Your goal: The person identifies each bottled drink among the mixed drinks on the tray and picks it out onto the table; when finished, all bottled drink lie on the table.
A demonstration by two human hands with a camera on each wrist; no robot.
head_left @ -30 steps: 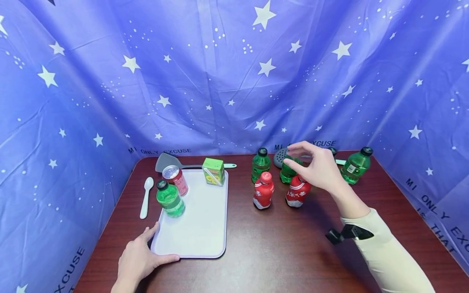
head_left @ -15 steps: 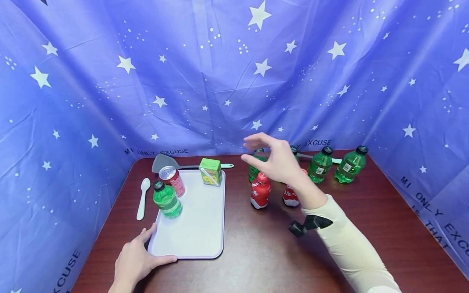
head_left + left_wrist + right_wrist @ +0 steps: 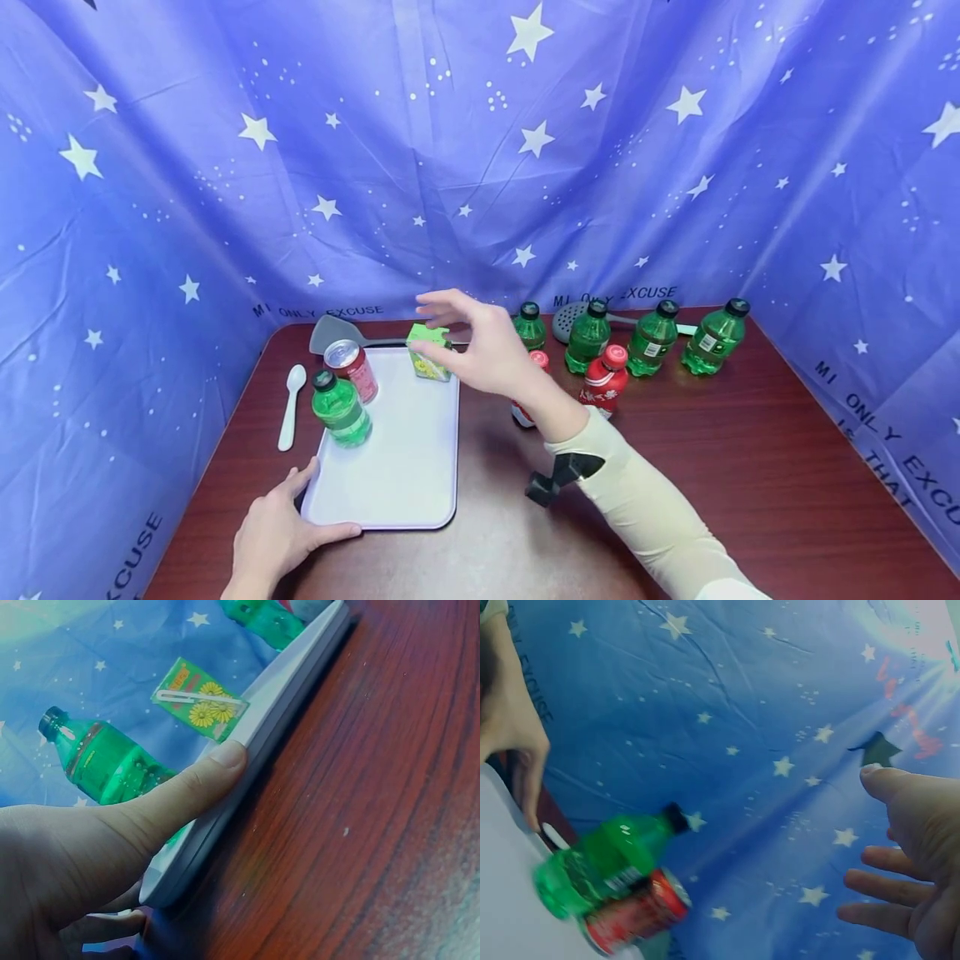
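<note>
My left hand (image 3: 272,533) holds the near-left corner of a white tray (image 3: 405,492); its thumb lies along the front rim. On the tray, a green soda bottle (image 3: 342,412) stands by a red soda can (image 3: 362,377) at the left. A green juice box (image 3: 431,365) with a straw sits at the far right corner. My right hand (image 3: 487,346) hovers before the box in the head view, partly covering it. Nothing is between its spread fingers (image 3: 889,889) in the right wrist view. Contact with the box cannot be told.
Several green soda bottles (image 3: 651,342) line the back right. Two red bottles (image 3: 604,385) stand before them, one partly behind my right wrist. Behind lie a grey spatula (image 3: 333,333) and a slotted turner (image 3: 568,323). A white spoon (image 3: 291,408) lies left of the tray.
My right hand has moved left, from over the bottles and past the red ones to the juice box, carrying nothing. My left hand stays at the tray corner.
</note>
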